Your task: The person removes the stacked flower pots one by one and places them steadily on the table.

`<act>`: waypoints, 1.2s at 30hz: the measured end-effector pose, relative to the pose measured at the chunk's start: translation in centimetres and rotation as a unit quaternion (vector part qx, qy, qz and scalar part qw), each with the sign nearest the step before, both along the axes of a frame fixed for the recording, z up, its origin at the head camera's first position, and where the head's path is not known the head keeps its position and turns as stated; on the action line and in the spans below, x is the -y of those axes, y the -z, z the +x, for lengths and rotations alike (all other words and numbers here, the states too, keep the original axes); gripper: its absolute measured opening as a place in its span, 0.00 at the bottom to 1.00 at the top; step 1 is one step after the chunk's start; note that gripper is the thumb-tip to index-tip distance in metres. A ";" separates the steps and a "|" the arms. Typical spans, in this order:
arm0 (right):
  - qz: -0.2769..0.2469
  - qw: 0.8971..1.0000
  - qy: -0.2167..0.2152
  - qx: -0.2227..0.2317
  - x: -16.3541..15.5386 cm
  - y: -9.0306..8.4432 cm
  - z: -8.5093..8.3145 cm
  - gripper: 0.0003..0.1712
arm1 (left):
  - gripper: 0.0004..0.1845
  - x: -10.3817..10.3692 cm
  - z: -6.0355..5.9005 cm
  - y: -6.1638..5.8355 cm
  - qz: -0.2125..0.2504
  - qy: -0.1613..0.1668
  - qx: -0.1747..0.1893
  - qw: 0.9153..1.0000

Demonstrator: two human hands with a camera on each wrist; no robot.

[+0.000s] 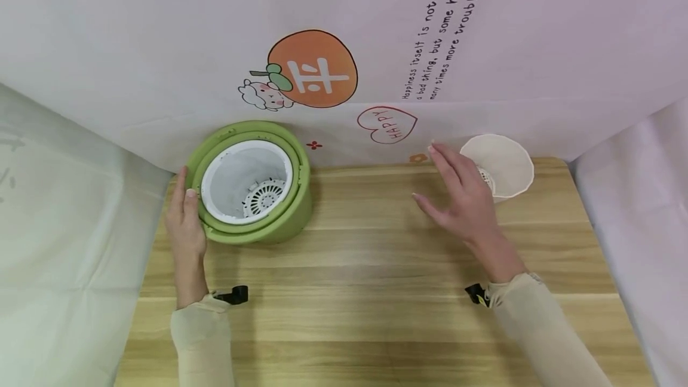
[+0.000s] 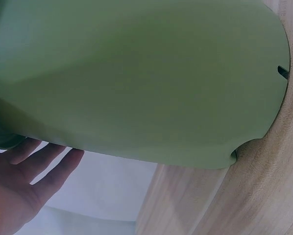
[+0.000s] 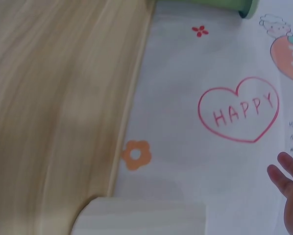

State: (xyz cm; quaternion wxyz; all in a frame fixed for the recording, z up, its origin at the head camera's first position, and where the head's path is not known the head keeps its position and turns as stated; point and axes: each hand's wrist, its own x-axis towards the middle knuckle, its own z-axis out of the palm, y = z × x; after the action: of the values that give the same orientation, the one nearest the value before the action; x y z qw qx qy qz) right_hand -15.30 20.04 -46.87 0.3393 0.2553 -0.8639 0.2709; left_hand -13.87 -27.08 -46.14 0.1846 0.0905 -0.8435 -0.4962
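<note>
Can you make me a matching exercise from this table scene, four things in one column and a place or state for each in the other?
Things:
1. green tub
2. white basket
3. cream cup
4. left hand

Places or states:
A. lying on its side by the right hand
B. resting against the green tub's side
C. nested inside the green tub
D. at the table's back left

Pairs: 1-D, 2-C, 3-A, 4-B

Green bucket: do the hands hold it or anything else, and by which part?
Nothing is gripped. The left hand rests flat against the green bucket at its outer left wall; the right hand hovers open beside the cream basket.
</note>
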 end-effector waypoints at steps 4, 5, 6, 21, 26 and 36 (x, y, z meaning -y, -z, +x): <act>0.005 1.000 -0.017 -0.004 1.0 -0.3 -0.2 0.43 | 0.25 0.4 -0.2 0.6 -0.002 0.002 -0.008 1.000; 0.007 1.000 -0.022 -0.004 1.2 -0.4 -0.2 0.43 | 0.25 0.4 -0.2 0.7 0.000 0.004 -0.011 1.000; 0.008 1.000 -0.027 -0.004 1.4 -0.5 -0.3 0.43 | 0.25 0.4 -0.2 0.7 0.000 0.004 -0.013 1.000; 0.023 0.996 -0.081 -0.012 3.7 -0.9 -0.9 0.41 | 0.25 0.4 -0.4 0.8 0.008 -0.004 -0.008 1.000; 0.034 0.995 -0.096 -0.016 4.4 -1.1 -1.1 0.40 | 0.24 0.4 -0.4 0.8 0.010 0.002 -0.012 1.000; 0.054 0.993 -0.106 -0.018 5.7 -1.4 -1.2 0.45 | 0.24 0.4 -0.4 0.8 0.008 -0.001 -0.014 1.000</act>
State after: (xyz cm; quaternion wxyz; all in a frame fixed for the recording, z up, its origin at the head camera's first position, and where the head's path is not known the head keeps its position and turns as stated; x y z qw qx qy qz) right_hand -16.52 14.32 -45.51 0.3100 0.3689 -0.8389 0.2533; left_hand -14.27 -27.46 -46.89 0.1960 0.0854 -0.8371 -0.5036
